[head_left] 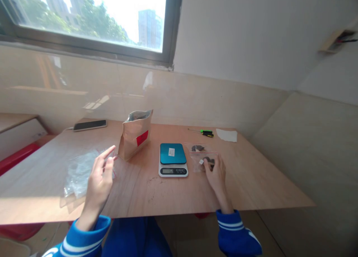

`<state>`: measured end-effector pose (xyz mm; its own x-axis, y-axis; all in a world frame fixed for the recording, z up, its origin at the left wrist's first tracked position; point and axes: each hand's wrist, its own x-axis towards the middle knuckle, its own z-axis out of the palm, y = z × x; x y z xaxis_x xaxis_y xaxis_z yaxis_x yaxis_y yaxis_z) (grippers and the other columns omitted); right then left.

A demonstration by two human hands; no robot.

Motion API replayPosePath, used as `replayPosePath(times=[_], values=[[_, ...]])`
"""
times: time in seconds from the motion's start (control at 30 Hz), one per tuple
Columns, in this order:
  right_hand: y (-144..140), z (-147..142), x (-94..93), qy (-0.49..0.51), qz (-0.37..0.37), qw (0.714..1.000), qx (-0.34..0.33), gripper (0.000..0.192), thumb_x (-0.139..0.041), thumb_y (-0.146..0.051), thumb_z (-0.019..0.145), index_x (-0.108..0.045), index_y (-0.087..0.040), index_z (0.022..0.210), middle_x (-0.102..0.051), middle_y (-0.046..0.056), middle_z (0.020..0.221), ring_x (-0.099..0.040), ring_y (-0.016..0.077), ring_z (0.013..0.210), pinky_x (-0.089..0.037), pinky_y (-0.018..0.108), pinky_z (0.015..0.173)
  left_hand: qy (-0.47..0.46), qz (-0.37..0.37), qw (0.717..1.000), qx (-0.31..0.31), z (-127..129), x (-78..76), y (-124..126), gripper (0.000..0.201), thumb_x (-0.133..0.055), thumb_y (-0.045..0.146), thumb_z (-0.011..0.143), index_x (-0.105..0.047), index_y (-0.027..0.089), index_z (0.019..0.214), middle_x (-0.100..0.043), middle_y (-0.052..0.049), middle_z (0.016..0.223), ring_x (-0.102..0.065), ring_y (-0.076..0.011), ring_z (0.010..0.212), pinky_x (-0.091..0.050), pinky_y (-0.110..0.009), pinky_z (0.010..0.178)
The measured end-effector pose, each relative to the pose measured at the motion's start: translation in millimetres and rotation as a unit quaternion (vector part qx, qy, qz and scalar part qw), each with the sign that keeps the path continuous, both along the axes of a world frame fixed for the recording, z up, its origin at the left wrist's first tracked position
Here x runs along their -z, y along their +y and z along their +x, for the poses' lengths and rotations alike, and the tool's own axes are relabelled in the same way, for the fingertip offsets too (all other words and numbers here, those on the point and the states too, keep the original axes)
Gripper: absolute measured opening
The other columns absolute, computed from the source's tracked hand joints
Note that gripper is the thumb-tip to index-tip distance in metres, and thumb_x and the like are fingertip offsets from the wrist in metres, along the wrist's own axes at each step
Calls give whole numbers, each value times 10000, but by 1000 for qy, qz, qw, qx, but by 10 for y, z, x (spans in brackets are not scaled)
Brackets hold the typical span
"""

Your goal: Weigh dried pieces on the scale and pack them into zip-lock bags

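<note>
Nearest, head view: blue sleeves [86, 236], toward 5 and 7 o'clock from the scale [173, 154]. Left hand [100, 175] at 9, fingers apart, nothing held, beside clear bags [77, 171]. Right hand [218, 175] at 3–4, touching 1 filled bag [197, 165] at 3; can't tell if pinched. Second filled bag [198, 148] at 2. Paper pouch [134, 137] at 10, upright, top open: a left-hand bump could tip it, spilling any contents. Filled-bag seals unclear; if loose, lifting could spill.

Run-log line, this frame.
left hand: near clear plastic bags; right hand: on filled zip bag; digital kitchen scale: between kraft pouch and right hand
</note>
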<state>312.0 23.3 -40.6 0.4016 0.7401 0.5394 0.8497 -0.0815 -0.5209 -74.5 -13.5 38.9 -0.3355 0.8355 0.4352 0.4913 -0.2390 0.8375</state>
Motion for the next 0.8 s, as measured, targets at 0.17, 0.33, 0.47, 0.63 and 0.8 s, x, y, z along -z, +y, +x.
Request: replayPosePath(times=[0.17, 0.33, 0.47, 0.63, 0.8], values=[[-116, -202, 232, -35, -101, 994, -10, 624, -367, -489, 911, -447, -117, 1404, -386, 198, 1500, -288, 391, 1407, -251, 632, 1086, -51, 118, 983, -133, -88, -569, 492, 432, -482, 464, 895, -586, 209, 1228, -615, -104, 1266, -612, -251, 1116, -464, -485, 1003], [-211, -627, -194, -44, -63, 981, -176, 546, -402, -420, 941, -382, -258, 1462, -274, 92, 1579, -166, 340, 1469, -225, 624, 1118, -77, 108, 988, -84, -107, -1017, 1290, 457, -526, 521, 847, -599, 205, 1169, -639, -113, 1261, -576, -270, 1179, -448, -484, 1005], [-301, -1144, -709, -22, -29, 933, -359, 492, -414, -327, 971, -365, -307, 1461, -280, 50, 1580, -225, 230, 1465, -296, 490, 1152, -44, -11, 996, 80, 54, -919, 1420, 432, -641, 508, 690, -700, 136, 902, -747, -110, 970, -679, -273, 958, -519, -414, 883], [-247, -1560, -1102, -28, 22, 898, -438, 499, -375, -190, 974, -359, -285, 1464, -400, 45, 1519, -340, 175, 1417, -346, 425, 1152, 8, -55, 981, 186, 310, -751, 890, 390, -591, 440, 722, -711, 179, 985, -753, -69, 1013, -684, -257, 989, -525, -357, 884], [-358, -1735, -1092, -115, 16, 886, -448, 407, -382, -99, 927, -578, -151, 1280, -625, 95, 1288, -467, 221, 1315, -389, 428, 1126, -13, -72, 987, 146, 395, -584, 505, 371, -525, 406, 811, -696, 225, 1086, -752, -35, 1046, -706, -233, 948, -562, -332, 820]])
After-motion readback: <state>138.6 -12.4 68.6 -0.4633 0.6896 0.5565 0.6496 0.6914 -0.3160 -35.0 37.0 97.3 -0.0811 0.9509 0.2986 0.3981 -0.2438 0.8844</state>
